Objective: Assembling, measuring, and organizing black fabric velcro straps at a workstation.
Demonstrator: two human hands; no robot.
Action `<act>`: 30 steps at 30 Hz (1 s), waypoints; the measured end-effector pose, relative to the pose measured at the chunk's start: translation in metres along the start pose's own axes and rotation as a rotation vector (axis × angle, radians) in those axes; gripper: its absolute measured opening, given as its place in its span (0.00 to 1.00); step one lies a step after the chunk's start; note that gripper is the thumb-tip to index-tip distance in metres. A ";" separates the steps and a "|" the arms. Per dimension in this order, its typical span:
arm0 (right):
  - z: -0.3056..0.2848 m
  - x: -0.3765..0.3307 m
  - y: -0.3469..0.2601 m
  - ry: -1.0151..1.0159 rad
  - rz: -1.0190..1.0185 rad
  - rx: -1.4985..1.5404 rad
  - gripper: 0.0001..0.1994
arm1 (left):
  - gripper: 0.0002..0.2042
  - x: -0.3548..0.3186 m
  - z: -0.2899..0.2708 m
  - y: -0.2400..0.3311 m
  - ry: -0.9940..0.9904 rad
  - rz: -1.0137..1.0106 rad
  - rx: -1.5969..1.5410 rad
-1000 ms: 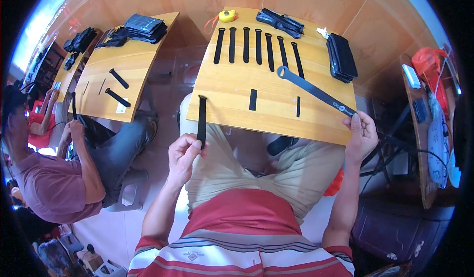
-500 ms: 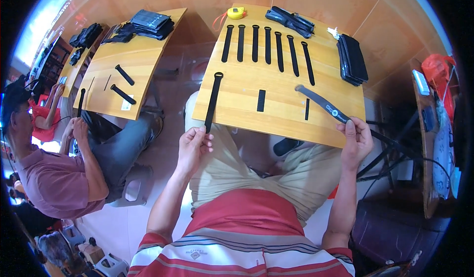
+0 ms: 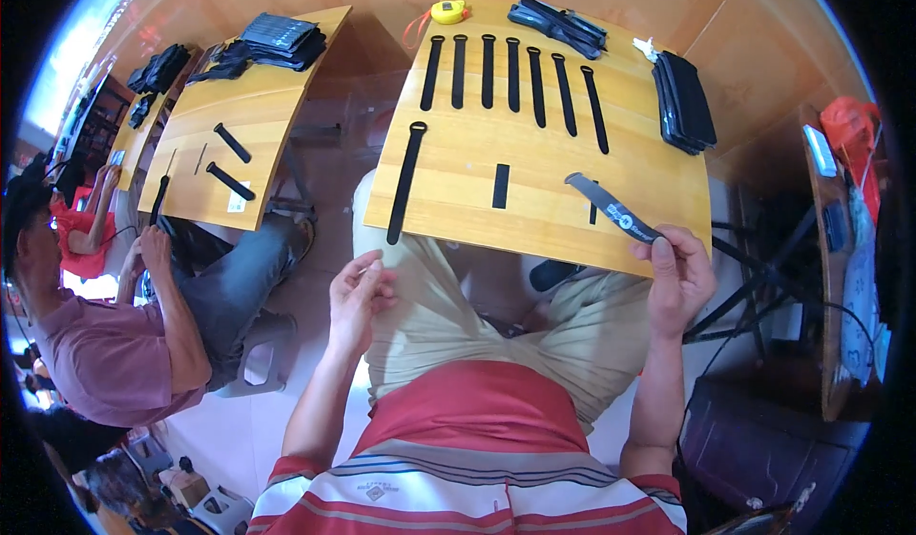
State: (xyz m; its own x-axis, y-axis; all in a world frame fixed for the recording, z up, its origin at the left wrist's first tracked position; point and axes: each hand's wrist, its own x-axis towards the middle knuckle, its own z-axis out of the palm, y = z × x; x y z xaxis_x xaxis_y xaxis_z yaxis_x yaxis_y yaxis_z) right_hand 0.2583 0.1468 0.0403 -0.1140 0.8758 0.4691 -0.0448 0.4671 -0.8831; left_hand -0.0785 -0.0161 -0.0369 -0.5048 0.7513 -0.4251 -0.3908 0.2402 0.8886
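Observation:
My right hand (image 3: 681, 273) pinches one end of a dark hook-and-loop strap (image 3: 611, 207) with white printing; its free end reaches up and left over the table. At the front left, a black strap with a ring end (image 3: 407, 184) lies alone, its lower tip at the table's near edge. Just below that tip is my left hand (image 3: 361, 298), empty, its fingers loosely bent and apart. A short black rectangular piece (image 3: 500, 186) rests mid-table. A narrow black piece (image 3: 593, 215) lies partly under the held strap.
Several black ring-ended straps (image 3: 512, 75) form a row across the wooden table (image 3: 448, 206). Behind them are a yellow tape measure (image 3: 448, 11) and a black strap bundle (image 3: 556, 28); a black stack (image 3: 683, 103) stands right. At left, a person (image 3: 114, 344) works at another table (image 3: 181, 196).
My left hand has let go of the ring-ended strap, which now lies on the table, and has drawn back slightly. My right hand still holds its strap, moved a little left.

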 end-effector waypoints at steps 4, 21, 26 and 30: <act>0.012 -0.004 -0.014 -0.064 -0.058 0.006 0.04 | 0.14 -0.029 0.003 -0.017 0.059 0.362 0.129; 0.054 -0.013 -0.052 -0.522 -0.426 -0.159 0.08 | 0.09 -0.077 0.119 0.069 -0.518 0.985 0.648; 0.048 -0.018 -0.038 -0.543 -0.306 -0.106 0.09 | 0.09 -0.073 0.124 0.061 -0.496 0.920 0.616; 0.045 -0.017 -0.035 -0.548 -0.271 -0.109 0.08 | 0.09 -0.070 0.124 0.057 -0.471 0.903 0.612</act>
State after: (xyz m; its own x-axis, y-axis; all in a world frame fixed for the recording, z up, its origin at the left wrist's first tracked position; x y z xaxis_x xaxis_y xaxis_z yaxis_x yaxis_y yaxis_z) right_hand 0.2170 0.1100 0.0627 -0.6073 0.5481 0.5751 -0.0448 0.6991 -0.7136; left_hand 0.0300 0.0207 0.0651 -0.0261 0.9208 0.3891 0.4584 -0.3348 0.8232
